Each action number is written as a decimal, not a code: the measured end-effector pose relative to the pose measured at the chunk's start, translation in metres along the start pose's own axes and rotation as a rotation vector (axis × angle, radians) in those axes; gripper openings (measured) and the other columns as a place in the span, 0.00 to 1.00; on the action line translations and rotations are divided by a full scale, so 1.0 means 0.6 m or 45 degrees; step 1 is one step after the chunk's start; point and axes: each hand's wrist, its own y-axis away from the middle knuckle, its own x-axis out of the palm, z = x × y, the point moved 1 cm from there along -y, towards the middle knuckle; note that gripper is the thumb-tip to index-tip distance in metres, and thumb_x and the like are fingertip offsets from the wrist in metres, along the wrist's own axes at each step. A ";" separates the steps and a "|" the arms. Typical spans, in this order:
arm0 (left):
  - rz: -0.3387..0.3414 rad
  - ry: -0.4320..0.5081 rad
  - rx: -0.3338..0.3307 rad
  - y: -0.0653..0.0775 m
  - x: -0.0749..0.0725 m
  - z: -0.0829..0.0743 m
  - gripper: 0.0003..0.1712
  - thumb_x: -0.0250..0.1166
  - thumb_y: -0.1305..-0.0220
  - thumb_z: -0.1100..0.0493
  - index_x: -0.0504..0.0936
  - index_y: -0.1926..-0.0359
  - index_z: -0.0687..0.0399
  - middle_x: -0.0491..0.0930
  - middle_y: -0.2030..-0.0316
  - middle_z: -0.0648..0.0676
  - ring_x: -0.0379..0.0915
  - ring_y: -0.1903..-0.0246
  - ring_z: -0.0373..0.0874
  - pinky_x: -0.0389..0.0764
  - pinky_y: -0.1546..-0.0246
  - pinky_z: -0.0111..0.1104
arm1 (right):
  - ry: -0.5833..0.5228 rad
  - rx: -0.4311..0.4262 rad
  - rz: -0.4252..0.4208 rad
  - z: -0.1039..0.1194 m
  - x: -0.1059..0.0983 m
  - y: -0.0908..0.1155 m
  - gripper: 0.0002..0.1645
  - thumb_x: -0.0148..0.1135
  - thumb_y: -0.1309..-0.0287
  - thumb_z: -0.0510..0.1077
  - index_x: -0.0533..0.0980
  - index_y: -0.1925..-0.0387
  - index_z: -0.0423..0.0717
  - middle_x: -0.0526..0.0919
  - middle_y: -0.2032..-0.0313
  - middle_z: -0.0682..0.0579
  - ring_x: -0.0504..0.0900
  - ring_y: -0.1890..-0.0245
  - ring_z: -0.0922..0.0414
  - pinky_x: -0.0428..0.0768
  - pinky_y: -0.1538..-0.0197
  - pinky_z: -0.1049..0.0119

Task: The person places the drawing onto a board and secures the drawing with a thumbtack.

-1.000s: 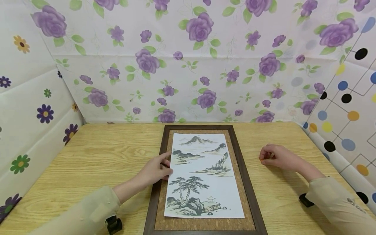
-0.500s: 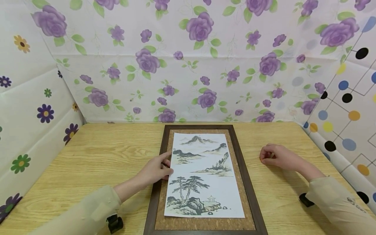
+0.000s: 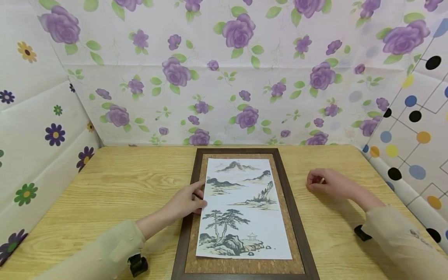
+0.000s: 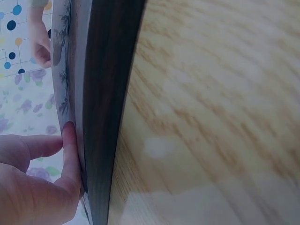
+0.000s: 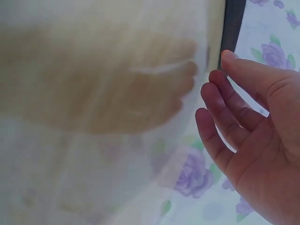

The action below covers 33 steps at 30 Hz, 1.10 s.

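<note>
Left fingers [image 3: 196,186] pinch the paper [image 3: 242,214] at its edge.

I count one left hand [image 3: 182,203] and one right hand [image 3: 330,183], two in all, with two pale sleeves [image 3: 108,241] and two black devices [image 3: 137,265] by the wrists. My feed gives me one wooden table [image 3: 133,175], one dark frame [image 3: 295,217], one cork board [image 3: 241,266] and one white sheet [image 3: 241,210], its print showing two tall trees [image 3: 218,223] and one small pavilion [image 3: 252,236]. Around these I get three wall coverings, one purple-flowered covering [image 3: 217,101], one daisy-patterned covering [image 3: 35,111] and one dotted covering [image 3: 406,136].
</note>
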 end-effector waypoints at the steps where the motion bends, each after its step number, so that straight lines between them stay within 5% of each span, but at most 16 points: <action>1: 0.002 -0.001 0.003 0.001 0.000 0.000 0.42 0.62 0.35 0.67 0.55 0.24 0.61 0.74 0.59 0.59 0.75 0.67 0.42 0.87 0.65 0.36 | -0.001 0.000 0.002 0.002 -0.003 -0.004 0.06 0.61 0.34 0.38 0.77 0.66 0.54 0.81 0.68 0.59 0.78 0.68 0.68 0.79 0.67 0.71; 13: -0.024 -0.029 -0.007 -0.001 0.001 -0.001 0.41 0.62 0.35 0.67 0.56 0.24 0.61 0.74 0.62 0.57 0.75 0.69 0.42 0.87 0.65 0.35 | 0.033 -0.040 -0.038 0.050 -0.031 -0.078 0.03 0.63 0.35 0.41 0.77 0.66 0.52 0.81 0.68 0.56 0.79 0.68 0.65 0.78 0.68 0.70; 27: -0.055 -0.020 -0.009 -0.004 0.003 0.002 0.36 0.63 0.36 0.67 0.62 0.28 0.64 0.74 0.62 0.57 0.76 0.69 0.42 0.87 0.65 0.35 | -0.034 -0.096 0.069 0.123 -0.030 -0.177 0.04 0.60 0.32 0.44 0.78 0.62 0.48 0.83 0.65 0.47 0.81 0.65 0.51 0.78 0.63 0.64; 33: -0.061 -0.025 -0.014 -0.003 0.004 0.001 0.36 0.62 0.36 0.67 0.63 0.28 0.64 0.74 0.62 0.57 0.76 0.69 0.42 0.87 0.66 0.35 | -0.024 -0.139 0.095 0.143 -0.022 -0.223 0.03 0.59 0.32 0.44 0.78 0.62 0.50 0.84 0.64 0.44 0.77 0.70 0.57 0.76 0.64 0.65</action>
